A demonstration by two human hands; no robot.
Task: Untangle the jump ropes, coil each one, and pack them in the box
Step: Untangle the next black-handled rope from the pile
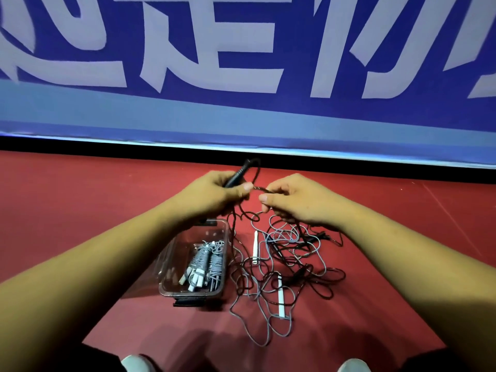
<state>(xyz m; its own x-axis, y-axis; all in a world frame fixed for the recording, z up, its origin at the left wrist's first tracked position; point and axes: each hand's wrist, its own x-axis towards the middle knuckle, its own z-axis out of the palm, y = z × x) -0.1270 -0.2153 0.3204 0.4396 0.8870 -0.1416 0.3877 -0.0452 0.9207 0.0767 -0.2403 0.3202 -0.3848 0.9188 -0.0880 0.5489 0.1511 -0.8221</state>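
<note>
My left hand (pixel 214 193) grips a black jump-rope handle (pixel 239 173) that points up and away, and its thumb pinches the dark cord. My right hand (pixel 292 201) pinches the same dark cord (pixel 257 187) a short way to the right. Below the hands a tangle of dark and grey ropes (pixel 284 267) lies on the red floor, with two white handles (pixel 255 247) (pixel 281 296) in it. A clear plastic box (pixel 171 280) stands left of the tangle and holds coiled grey ropes (pixel 208 260) with white handles.
A blue banner with large white characters (pixel 241 63) stands along the far edge of the red floor (pixel 80 197). My shoe tips (pixel 137 363) (pixel 354 365) show at the bottom edge. A black latch (pixel 189 302) sits on the box's near end.
</note>
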